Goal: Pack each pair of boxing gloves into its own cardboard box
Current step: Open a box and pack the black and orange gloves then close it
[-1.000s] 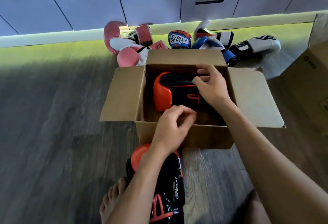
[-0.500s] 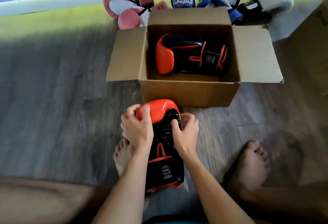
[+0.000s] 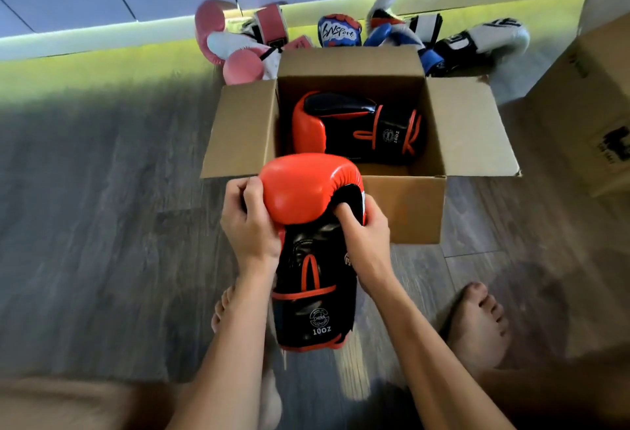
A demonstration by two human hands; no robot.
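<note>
A person crouches barefoot on a grey wood floor (image 3: 102, 197) and holds a red-and-black boxing glove (image 3: 312, 279) in both hands, just in front of an open cardboard box (image 3: 412, 211). Both forearms reach up side by side from the lower edge of the view. The left hand (image 3: 250, 225) is clamped on the left side of the glove's red padded end, with its fingers curled over the edge. The right hand (image 3: 368, 242) grips the opposite side; its thumb presses into the black palm under the padding and its fingers wrap round the far edge. The glove is held lengthwise, with the red end toward the box and overlapping its near rim. The cuff, marked "10oz", points back at the person.

The matching glove (image 3: 361, 133) lies on its side in the box, red end to the left and cuff to the right. All four box flaps are folded open. Behind the box, against the wall, lie pink gloves (image 3: 238, 68), blue gloves (image 3: 339, 32) and a black-and-white glove (image 3: 484, 40). A second cardboard box (image 3: 586, 105) stands at the right edge. A left foot (image 3: 223, 307) and a right foot (image 3: 477, 320) rest on the floor on either side of the arms.
</note>
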